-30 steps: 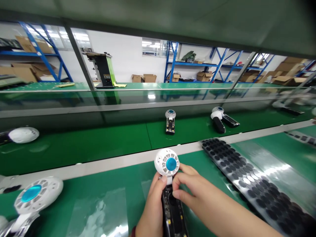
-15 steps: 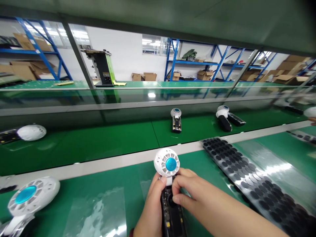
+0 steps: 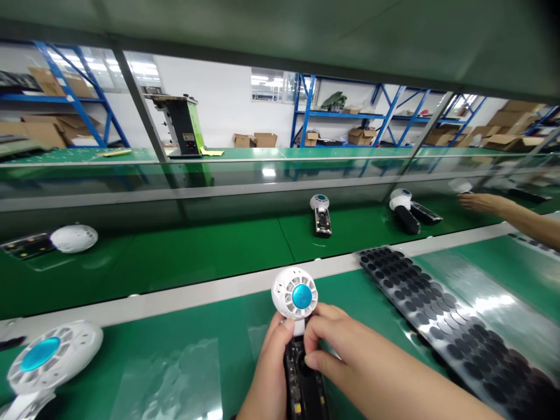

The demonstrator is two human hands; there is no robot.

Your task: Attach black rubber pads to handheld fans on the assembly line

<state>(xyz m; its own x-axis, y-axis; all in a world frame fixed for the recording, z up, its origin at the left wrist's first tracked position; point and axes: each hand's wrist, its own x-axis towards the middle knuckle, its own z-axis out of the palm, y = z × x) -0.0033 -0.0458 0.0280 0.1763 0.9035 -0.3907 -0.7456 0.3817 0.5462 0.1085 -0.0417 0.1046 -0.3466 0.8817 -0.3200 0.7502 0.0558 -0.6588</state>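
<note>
A handheld fan (image 3: 297, 293) with a white round head, blue centre and black handle stands upright before me, its handle showing bare circuit parts. My left hand (image 3: 272, 367) wraps the handle from the left, thumb near the white neck. On the right side my right hand (image 3: 328, 341) is closed, thumb and index finger pinched against the handle's front, where a dark round spot shows. Whatever those fingertips hold is hidden. To the right lies a clear sheet of black round stickers (image 3: 420, 303). Another white fan (image 3: 56, 356) rests at the lower left.
Beyond the bench edge runs a green conveyor belt (image 3: 175, 262), carrying a fan (image 3: 321, 216) in the middle, a fan (image 3: 74, 238) at left and more at right. A co-worker's hand (image 3: 481, 203) reaches over the belt. Clear plastic film (image 3: 175, 373) lies on the bench.
Fans on the belt have shifted to the right. A co-worker's hand has come in over the belt at right. My hands keep the same hold on the fan.
</note>
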